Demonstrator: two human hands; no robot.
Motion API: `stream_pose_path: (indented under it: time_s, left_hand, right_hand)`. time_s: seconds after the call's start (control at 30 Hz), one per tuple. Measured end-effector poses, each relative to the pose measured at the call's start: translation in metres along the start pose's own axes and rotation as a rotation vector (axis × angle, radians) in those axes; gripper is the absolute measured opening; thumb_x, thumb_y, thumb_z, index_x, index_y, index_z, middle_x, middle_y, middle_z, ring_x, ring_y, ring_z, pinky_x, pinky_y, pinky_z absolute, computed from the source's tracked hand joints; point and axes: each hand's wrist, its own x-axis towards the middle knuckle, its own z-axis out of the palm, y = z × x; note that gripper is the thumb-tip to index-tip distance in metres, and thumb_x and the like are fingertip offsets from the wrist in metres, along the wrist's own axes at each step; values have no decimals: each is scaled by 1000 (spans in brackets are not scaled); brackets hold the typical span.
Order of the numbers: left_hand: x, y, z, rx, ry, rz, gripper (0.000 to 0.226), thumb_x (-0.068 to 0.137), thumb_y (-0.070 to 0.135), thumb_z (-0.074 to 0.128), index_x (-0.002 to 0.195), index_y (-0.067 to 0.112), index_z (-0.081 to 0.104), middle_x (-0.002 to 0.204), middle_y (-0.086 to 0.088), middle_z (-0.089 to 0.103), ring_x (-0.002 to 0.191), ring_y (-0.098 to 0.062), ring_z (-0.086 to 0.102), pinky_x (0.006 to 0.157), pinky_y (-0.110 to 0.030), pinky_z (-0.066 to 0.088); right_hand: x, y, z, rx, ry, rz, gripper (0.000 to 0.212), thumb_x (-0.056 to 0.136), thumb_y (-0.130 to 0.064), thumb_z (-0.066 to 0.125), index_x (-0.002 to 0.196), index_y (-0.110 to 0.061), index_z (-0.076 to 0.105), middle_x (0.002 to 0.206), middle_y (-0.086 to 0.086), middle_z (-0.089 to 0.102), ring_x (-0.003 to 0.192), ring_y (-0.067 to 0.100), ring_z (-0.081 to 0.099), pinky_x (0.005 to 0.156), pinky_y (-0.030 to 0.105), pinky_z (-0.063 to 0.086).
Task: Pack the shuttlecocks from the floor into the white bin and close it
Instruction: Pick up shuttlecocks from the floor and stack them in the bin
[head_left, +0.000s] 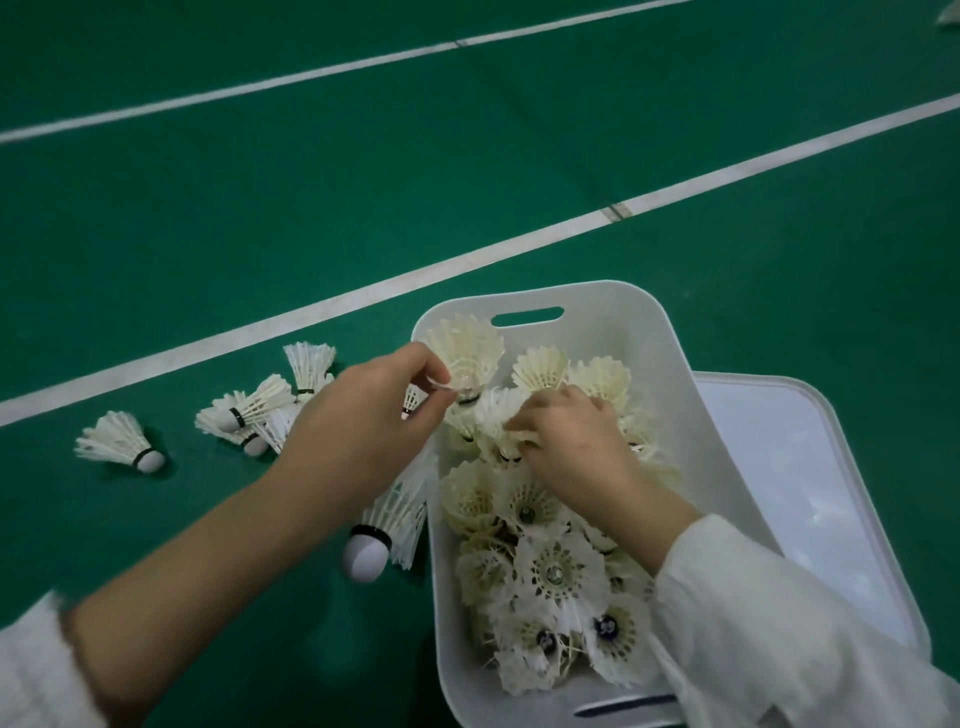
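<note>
Left hand: the left hand (363, 410) reaches over the bin's far-left corner, thumb and fingertips pinching a held shuttlecock (465, 353) low down near its cork.
Held shuttlecock: long axis roughly upright, skirt fanned toward the far side, cork end down at the fingers.
Right hand: the right hand (566, 441) is inside the bin, fingers curled round a second shuttlecock (498, 415) in the pile.
White bin: the white bin (597, 301) stands open on the green floor (156, 234).
Packed shuttlecocks: the packed shuttlecocks (556, 571) mostly stand cork down, skirts opening upward.
Lid: the lid (779, 467) lies flat just right of the bin.
Floor cluster: a floor cluster (254, 410) lies on its sides left of the bin.
Lone shuttlecock: the lone shuttlecock (117, 441) lies farthest left, cork pointing right.
Nearest shuttlecock: the nearest shuttlecock (379, 535) lies against the bin's left wall, cork pointing near-left.
</note>
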Motion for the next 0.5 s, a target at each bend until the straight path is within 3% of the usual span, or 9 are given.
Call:
stream_pose_path:
  time_s: [0.07,0.13,0.2,0.27,0.33,0.4,0.5]
  left_hand:
    - [-2,1,3,14,-28,1,9,89,41,50,94,33,52,97,20,61,44,-3,41,49,-26,36]
    - [0,4,5,2,-49,29,10,90,41,50,95,33,53,99,20,60,49,1,42,53,-23,34]
    - [3,9,5,-23,-58,75,10,89,40,51,96,33,54,99,19,61,52,8,45,54,-21,32]
    - [7,15,5,-12,-59,119,12,91,37,51,100,31,54,99,17,61,55,13,44,52,-17,30]
    - [11,21,3,7,-29,150,23,93,36,49,114,30,51,100,16,60,53,14,44,51,-12,29]
    - [14,24,-3,-34,55,153,31,94,36,45,124,26,45,93,13,59,52,16,45,48,-13,33]
    - [14,25,-12,-147,164,120,25,96,38,36,97,19,52,78,4,59,59,-3,51,55,-17,38]
  right_hand:
    - [-9,-1,-20,162,115,4,44,92,-24,51,133,-34,43,129,-8,50,121,12,41,106,35,28]
    - [-14,-3,-40,316,163,-60,53,91,-24,55,137,-38,34,119,-8,52,112,9,45,99,27,35]
    - [-11,-5,-50,307,99,-115,47,90,-25,57,132,-37,41,112,-8,54,107,8,47,93,26,40]
    - [-3,-4,-54,219,79,-116,25,89,-25,57,114,-29,58,107,-5,57,105,13,52,90,33,45]
    - [4,0,-60,207,160,-76,15,89,-25,56,102,-23,64,102,-3,60,96,16,56,85,37,48]
    - [13,10,-66,187,293,-3,18,93,-24,52,105,-20,63,103,0,60,94,18,56,86,36,48]
    - [26,27,-58,8,336,77,24,97,-17,42,114,-12,58,107,10,57,100,27,51,87,38,41]
